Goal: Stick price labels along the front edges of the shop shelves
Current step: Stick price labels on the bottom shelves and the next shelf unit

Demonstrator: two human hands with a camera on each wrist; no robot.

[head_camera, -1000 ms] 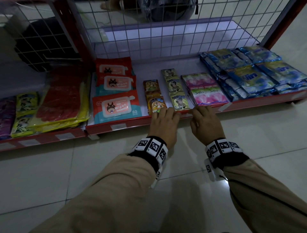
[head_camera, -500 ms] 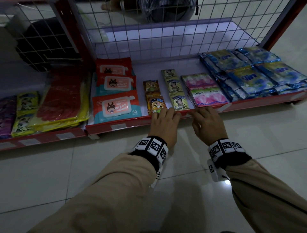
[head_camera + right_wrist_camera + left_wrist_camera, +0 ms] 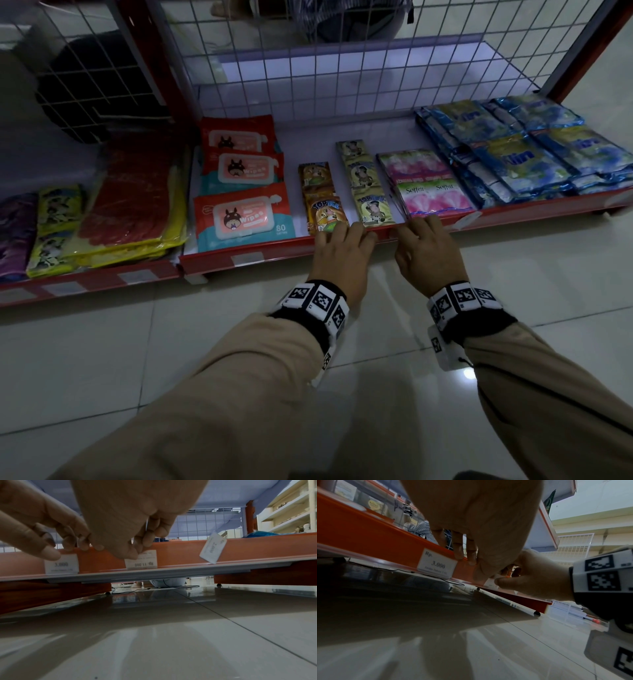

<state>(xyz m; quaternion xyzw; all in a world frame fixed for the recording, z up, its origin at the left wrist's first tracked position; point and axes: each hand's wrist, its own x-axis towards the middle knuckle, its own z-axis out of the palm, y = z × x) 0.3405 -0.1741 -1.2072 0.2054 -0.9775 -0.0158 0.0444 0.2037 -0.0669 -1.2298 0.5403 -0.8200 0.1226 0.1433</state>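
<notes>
The red shelf edge (image 3: 534,214) runs across the head view. My left hand (image 3: 346,234) hooks its fingers (image 3: 459,553) over the rim just right of a stuck label reading 3.000 (image 3: 437,564), thumb against the front face. My right hand (image 3: 418,229) sits close beside it, fingers over the rim. Its thumb (image 3: 127,553) presses a white price label (image 3: 142,561), reading Rp 11.000 upside down, onto the front strip. In the head view that label is hidden under my hand.
A loose label (image 3: 212,547) leans tilted on the edge further right, also visible as the tilted label (image 3: 466,219). Another label (image 3: 246,257) sits to the left. Wipes (image 3: 245,219), sachets (image 3: 327,216) and blue packs (image 3: 520,161) lie on the shelf; tiled floor (image 3: 137,359) below.
Both hands stay at the shelf edge; the right hand has crept slightly to the right.
</notes>
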